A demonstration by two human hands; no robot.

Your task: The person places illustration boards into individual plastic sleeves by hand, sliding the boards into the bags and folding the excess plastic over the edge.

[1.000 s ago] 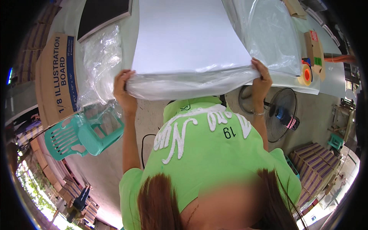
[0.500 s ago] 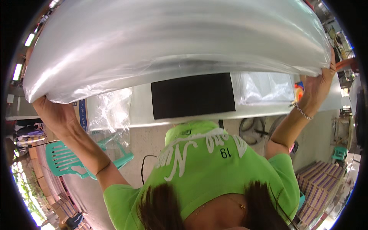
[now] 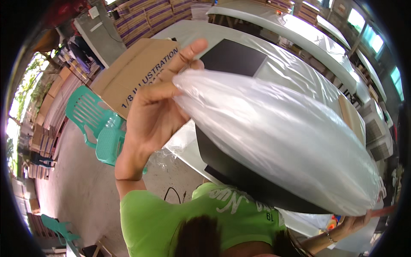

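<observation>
A large, shiny, translucent plastic bag (image 3: 274, 128) stretches slantwise between my two hands, smeared a little by motion. My left hand (image 3: 156, 107) is raised and pinches its upper left corner, the other fingers loosely spread. At the lower right end, my right hand (image 3: 357, 222) grips the opposite corner, its fingertips partly hidden. Under the bag, a black sheet (image 3: 227, 165) shows along the near edge of the table. A second black sheet (image 3: 233, 55) lies farther back on the table.
A cardboard box (image 3: 132, 68) stands left of the white-covered table (image 3: 188, 32). Green plastic chairs (image 3: 87, 109) are on the floor at the left. Stacked cardboard (image 3: 147, 19) lines the back, and another long table (image 3: 291, 30) runs behind.
The bag has swung from level across the top to a slant, left end high and right end low. My view has turned, bringing the box and back tables into sight.
</observation>
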